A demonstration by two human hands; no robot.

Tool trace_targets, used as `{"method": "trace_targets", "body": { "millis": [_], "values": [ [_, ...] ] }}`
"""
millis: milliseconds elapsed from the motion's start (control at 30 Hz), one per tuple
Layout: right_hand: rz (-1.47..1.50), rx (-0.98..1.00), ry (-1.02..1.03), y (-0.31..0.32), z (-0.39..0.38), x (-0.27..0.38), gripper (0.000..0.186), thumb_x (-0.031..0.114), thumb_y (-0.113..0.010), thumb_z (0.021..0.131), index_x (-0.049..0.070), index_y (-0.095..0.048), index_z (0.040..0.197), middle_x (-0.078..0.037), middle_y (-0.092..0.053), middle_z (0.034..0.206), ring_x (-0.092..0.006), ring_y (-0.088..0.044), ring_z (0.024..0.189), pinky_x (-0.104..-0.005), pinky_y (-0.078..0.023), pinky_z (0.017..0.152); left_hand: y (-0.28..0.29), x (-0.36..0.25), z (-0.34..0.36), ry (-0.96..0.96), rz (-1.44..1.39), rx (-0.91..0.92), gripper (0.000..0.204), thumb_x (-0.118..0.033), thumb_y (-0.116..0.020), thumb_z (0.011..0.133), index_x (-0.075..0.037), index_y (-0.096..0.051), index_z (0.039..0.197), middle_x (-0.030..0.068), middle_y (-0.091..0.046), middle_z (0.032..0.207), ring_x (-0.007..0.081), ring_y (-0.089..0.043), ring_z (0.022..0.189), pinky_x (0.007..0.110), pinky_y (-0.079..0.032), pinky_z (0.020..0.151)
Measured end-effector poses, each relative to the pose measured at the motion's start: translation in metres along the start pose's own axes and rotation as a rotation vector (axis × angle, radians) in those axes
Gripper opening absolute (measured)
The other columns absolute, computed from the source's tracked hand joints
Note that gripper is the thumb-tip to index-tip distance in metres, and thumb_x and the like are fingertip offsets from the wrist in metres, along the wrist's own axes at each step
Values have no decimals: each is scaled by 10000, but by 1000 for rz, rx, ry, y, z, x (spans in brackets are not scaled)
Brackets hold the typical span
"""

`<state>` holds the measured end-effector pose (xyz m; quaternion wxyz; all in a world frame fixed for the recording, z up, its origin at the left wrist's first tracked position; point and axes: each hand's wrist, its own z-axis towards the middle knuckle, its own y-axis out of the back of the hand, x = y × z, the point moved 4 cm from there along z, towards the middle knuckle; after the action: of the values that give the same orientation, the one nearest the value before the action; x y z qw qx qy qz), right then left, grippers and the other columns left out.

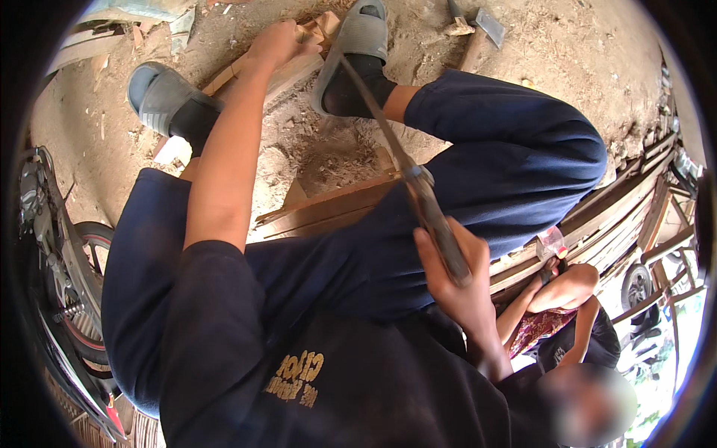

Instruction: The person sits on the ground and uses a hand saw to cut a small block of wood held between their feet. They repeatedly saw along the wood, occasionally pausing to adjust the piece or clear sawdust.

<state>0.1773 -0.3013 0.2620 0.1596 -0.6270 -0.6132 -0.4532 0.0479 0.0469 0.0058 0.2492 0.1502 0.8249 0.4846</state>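
My left hand [280,46] grips a light wooden piece [321,28] at the top, above a wooden block [291,75] between my sandalled feet [357,30]. My right hand [455,265] is closed on the dark handle of a long-bladed knife [377,119]. Its blade slants up and left toward my right foot and the wood, its tip near the sandal's edge; whether it touches anything I cannot tell.
A motorcycle [60,291] stands at my left, stacked planks [612,201] at my right. A co-worker [567,291] sits low at the right beside a plastic bottle [551,243]. A metal-headed tool [489,28] lies on the dirt ground. A wooden board [321,205] lies under my legs.
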Motion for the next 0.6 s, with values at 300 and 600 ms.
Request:
{"method": "trace_targets", "body": {
  "millis": [300,600],
  "values": [
    [10,25,74,-23,34,10,196,87,-634,973,-5,-582,808,38,-462,637,-22,-390,637,-238,-325,532,-13,0,-5,-120,48,-146,625,-567,-795,789,-11,-688,1055,215,-717,1029,381,-688,1016,487,-533,888],
    [17,-4,-23,-12,48,-4,274,103,-666,954,-6,-529,743,-54,-490,566,-58,-405,557,-302,-365,495,-7,0,4,-59,15,-81,666,-570,-796,778,-4,-676,1109,203,-718,1065,349,-687,1035,474,-538,891]
  ]
}}
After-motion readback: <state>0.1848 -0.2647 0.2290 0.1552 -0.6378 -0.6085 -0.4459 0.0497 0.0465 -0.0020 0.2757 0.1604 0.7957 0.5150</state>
